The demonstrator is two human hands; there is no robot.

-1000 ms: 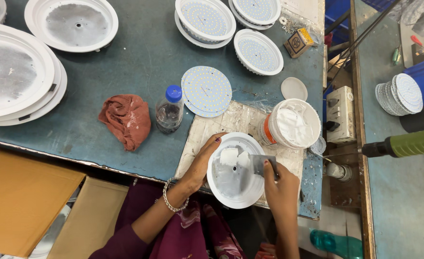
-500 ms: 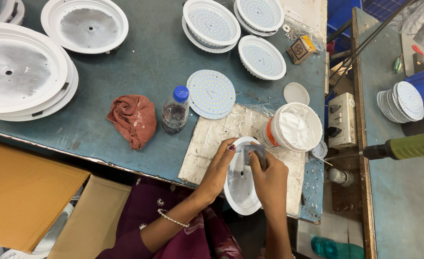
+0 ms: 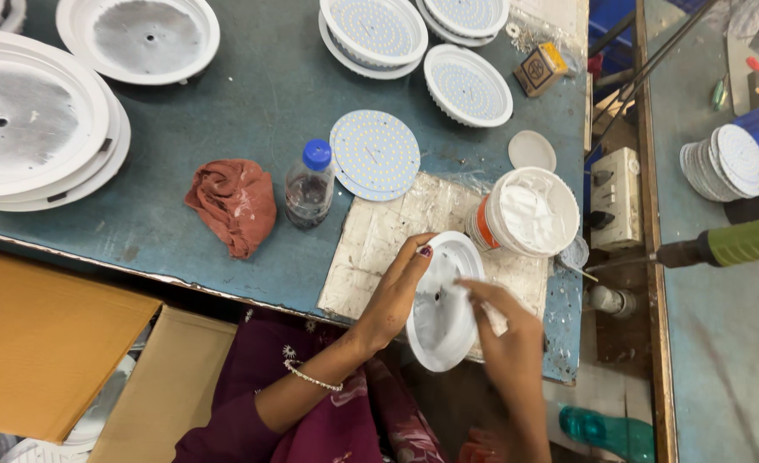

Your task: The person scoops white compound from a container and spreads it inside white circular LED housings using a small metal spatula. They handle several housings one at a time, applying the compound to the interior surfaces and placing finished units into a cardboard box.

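My left hand [image 3: 394,296] grips the left rim of a white round lamp housing [image 3: 438,330], which is tilted up over the table's near edge. My right hand [image 3: 501,336] reaches into the housing's hollow from the right, fingers pinched together against the inner face. It pinches a small flat scraper that is mostly hidden by the fingers. An open tub of white paste [image 3: 530,214] stands just behind the housing on a stained white board [image 3: 388,244].
A round LED disc [image 3: 374,153], water bottle [image 3: 309,184] and red cloth [image 3: 234,206] lie on the blue table. Stacked large housings [image 3: 19,120] sit far left, fitted lamps [image 3: 468,84] at the back. A green power driver [image 3: 740,240] hangs right; cardboard [image 3: 36,343] lies below.
The housing has tipped from lying flat to standing on edge. My right hand has moved from its right rim into its hollow, and my left hand has shifted along the left rim.
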